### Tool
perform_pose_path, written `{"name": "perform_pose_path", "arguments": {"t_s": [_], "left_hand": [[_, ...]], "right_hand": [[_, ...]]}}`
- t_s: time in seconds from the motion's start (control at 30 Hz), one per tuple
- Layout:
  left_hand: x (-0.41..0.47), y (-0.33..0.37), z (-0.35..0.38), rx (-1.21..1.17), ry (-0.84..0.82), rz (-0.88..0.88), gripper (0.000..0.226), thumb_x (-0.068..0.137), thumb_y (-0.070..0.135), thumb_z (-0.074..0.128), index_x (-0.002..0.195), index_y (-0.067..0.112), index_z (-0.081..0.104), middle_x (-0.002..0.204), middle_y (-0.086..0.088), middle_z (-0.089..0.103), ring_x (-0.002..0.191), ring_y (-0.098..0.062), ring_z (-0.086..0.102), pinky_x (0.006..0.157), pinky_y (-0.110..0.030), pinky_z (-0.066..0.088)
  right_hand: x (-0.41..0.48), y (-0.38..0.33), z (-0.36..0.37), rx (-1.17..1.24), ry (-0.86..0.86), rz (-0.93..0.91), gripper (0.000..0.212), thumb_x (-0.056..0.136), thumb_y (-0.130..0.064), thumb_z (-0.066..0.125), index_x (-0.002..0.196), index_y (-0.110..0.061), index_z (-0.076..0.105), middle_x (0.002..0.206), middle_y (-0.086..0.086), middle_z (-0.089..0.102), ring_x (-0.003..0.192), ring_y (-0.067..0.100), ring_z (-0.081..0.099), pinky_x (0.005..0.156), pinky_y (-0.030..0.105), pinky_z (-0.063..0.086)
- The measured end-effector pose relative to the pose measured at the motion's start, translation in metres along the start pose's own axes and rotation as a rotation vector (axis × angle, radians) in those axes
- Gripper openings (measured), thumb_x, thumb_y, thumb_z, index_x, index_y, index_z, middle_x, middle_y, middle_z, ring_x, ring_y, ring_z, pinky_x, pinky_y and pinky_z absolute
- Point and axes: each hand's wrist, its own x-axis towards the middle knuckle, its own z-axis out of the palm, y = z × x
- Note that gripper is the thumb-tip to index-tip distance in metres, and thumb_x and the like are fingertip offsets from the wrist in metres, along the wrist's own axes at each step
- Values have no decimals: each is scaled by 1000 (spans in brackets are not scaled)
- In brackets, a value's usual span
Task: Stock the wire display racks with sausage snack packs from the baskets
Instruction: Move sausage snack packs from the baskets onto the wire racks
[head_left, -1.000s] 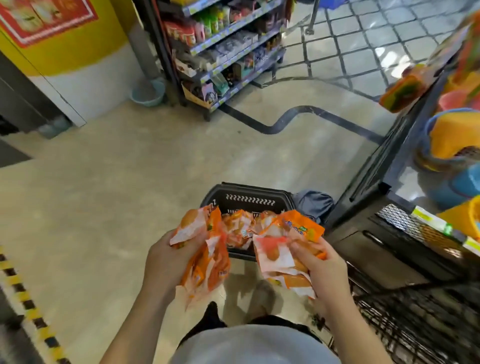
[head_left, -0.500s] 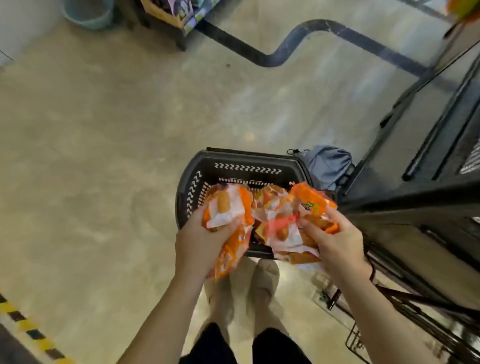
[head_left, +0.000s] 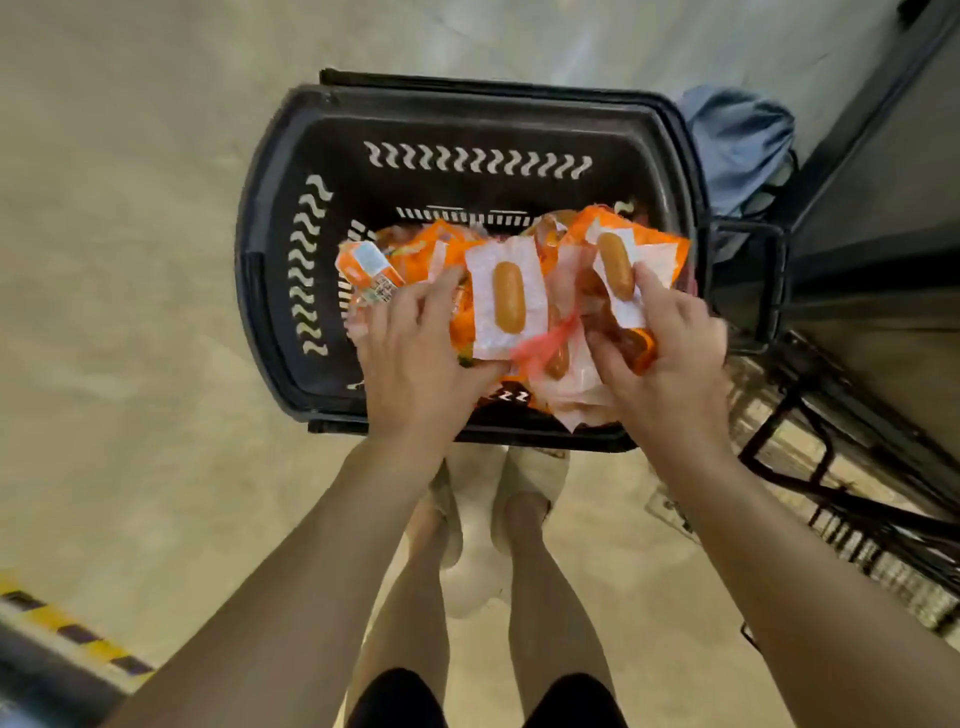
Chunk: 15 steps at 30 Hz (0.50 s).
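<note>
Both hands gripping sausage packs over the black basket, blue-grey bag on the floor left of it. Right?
Not quite. In the head view the blue-grey bag sits by the black basket's far right corner, not left of it. The rest holds: the left hand and right hand each grip sausage snack packs over the basket.

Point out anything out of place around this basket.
A crumpled blue-grey bag lies on the floor at the black basket's far right corner, odd beside stock. The sausage packs inside are a loose jumble, not stacked.
</note>
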Motion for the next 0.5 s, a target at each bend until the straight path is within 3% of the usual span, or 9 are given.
{"name": "perform_pose_path", "arguments": {"t_s": [0.13, 0.27, 0.5], "left_hand": [[-1, -3, 22, 100, 26, 42, 106, 80, 86, 48, 161, 23, 19, 158, -7, 32, 144, -32, 31, 116, -52, 29], [1, -11, 30, 134, -32, 62, 115, 78, 88, 47, 163, 21, 7, 168, -7, 16, 154, -33, 16, 122, -55, 19], [-11, -8, -9, 219, -166, 66, 105, 85, 84, 45, 162, 23, 7, 170, -6, 16, 155, -30, 17, 124, -55, 16]], "right_hand": [[-5, 8, 18, -161, -39, 13, 78, 99, -54, 56, 163, -24, 23, 158, 4, 34, 139, 27, 31, 113, 40, 33], [-13, 12, 30, -284, -87, -3, 80, 101, -57, 42, 164, -16, 13, 167, 8, 24, 147, 29, 25, 121, 49, 25], [-25, -13, 0, -434, -88, 1, 80, 101, -58, 50, 160, -12, 23, 160, 13, 35, 142, 32, 35, 117, 48, 34]]}}
